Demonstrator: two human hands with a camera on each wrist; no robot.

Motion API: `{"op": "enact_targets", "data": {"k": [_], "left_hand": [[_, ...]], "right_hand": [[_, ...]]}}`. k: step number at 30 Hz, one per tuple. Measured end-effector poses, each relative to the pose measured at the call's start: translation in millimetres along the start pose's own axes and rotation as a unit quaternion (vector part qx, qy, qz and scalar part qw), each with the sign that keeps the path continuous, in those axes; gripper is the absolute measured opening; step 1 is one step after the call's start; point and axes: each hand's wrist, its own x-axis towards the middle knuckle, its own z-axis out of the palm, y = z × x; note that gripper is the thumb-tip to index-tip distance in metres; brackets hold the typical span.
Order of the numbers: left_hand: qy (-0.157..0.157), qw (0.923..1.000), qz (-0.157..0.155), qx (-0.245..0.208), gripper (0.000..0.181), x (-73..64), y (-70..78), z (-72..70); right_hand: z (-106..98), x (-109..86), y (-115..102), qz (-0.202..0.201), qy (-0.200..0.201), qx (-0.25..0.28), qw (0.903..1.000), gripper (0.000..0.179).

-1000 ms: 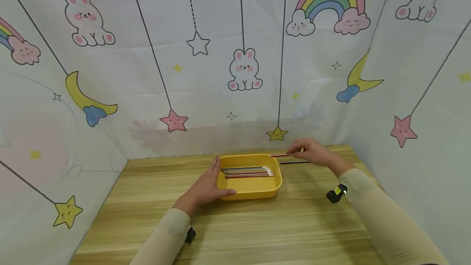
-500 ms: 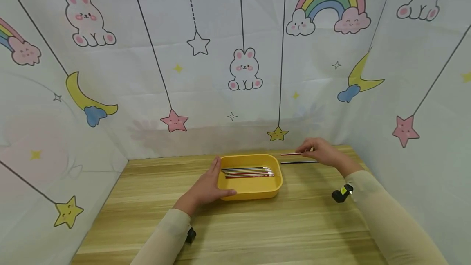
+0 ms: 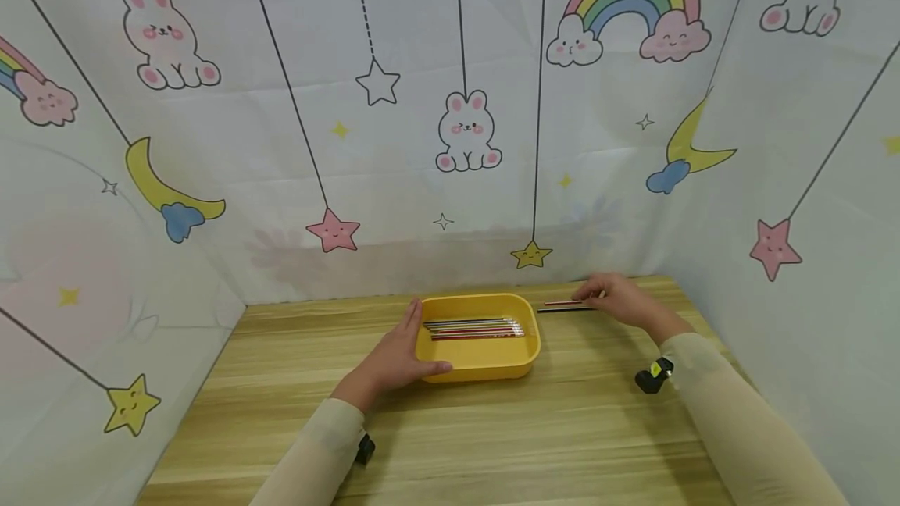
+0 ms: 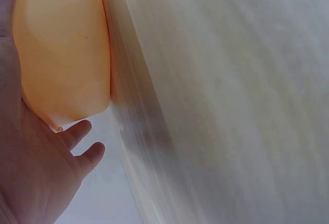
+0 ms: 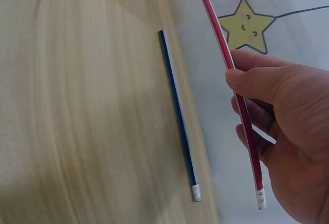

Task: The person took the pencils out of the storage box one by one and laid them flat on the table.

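A yellow plastic tray (image 3: 485, 373) stands at the back middle of the table, with several pencils (image 3: 478, 330) side by side in it. My left hand (image 3: 385, 358) holds the tray's left end, its thumb over the near rim and its fingers along the end wall. To the right of the tray, my right hand (image 3: 622, 301) pinches a red pencil (image 5: 250, 147) between thumb and fingers. The pencil hangs above the table, its white eraser end nearest the wrist camera. A dark blue pencil (image 5: 176, 106) lies on the table beside it, apart from the hand.
The wood-grain table (image 3: 492, 443) runs back to a white printed cloth (image 3: 394, 178), which also covers both sides. Bare wood shows in front of the tray and to its left.
My right hand has moved right, away from the tray, with the red pencil, then slightly down toward the dark blue pencil. My left hand and the tray have stayed put.
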Motion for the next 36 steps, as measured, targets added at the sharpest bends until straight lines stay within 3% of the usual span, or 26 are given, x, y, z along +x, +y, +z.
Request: {"op": "enact_targets", "data": {"k": [7,16,36], "left_hand": [[0.001,1.0,0.0,-0.001,0.138,-0.7,2.1,-0.8],[-0.002,1.0,0.001,-0.001,0.138,-0.9,2.2,-1.7],[-0.002,1.0,0.002,0.003,0.14,-0.8,2.0,-1.1]], "right_hand": [[11,-1.3,15,0.007,0.019,-0.004,0.9998,0.021],[26,1.8,30,-0.015,0.044,-0.004,0.9989,0.02],[42,5.0,39,-0.034,0.051,-0.026,0.9978,0.019]]}}
